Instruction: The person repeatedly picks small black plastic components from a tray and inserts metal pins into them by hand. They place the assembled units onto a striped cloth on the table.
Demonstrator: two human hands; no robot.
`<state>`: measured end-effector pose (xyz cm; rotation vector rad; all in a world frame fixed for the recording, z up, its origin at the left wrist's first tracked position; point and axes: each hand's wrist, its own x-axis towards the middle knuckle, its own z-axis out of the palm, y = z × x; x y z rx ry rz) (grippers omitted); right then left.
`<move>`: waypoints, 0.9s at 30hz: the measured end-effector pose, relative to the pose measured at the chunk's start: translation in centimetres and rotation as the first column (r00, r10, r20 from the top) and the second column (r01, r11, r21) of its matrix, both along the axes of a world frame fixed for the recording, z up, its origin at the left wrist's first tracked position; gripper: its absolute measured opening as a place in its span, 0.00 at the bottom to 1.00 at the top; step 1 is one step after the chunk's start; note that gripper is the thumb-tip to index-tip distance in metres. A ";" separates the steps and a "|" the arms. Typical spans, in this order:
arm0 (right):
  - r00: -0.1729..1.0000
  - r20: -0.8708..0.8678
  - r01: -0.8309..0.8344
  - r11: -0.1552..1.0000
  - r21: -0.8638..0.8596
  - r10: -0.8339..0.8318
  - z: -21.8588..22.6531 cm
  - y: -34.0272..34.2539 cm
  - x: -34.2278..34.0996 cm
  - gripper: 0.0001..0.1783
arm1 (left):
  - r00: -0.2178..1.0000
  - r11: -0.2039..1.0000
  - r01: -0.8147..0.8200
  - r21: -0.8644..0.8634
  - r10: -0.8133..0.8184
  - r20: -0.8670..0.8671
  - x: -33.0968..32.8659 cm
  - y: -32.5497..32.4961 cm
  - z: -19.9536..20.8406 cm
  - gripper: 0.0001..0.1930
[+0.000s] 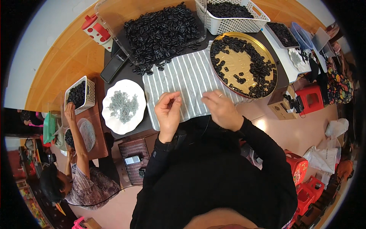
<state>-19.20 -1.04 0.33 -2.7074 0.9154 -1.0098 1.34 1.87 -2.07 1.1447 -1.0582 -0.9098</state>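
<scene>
My left hand (167,108) hovers over the near edge of a grey striped cloth (187,76), fingers curled with the tips pinched together; whether a small part sits in them I cannot tell. My right hand (220,108) rests on the cloth just to its right, fingers bent downward, a ring on one finger. A white scalloped plate (110,118) with small grey metal pieces lies left of my left hand. A round golden tray (238,65) with black plastic pieces lies beyond my right hand. A big heap of black pieces (162,30) sits at the cloth's far end.
A white basket (232,23) full of black pieces stands at the back. A dark phone (113,66) lies left of the heap beside a red-and-white cup (97,28). At left another person (80,168) works at a small table with a white basket (89,91). Red stools (310,97) stand right.
</scene>
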 end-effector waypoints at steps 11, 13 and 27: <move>0.915 0.020 0.392 0.900 0.191 -0.403 1.3 -5.0 -5.7 0.08 | 1.000 1.000 0.013 0.013 -0.013 0.001 0.2 -0.1 0.1 0.07; 0.910 -0.024 0.410 0.887 0.213 -0.415 1.4 -4.9 -6.1 0.07 | 1.000 1.000 -0.006 0.022 0.006 0.011 0.5 0.2 -0.1 0.07; 0.969 0.160 0.131 0.944 0.304 -0.187 3.4 -2.1 -3.2 0.06 | 0.891 0.998 0.037 -0.054 -0.009 0.454 -0.5 -0.6 1.5 0.06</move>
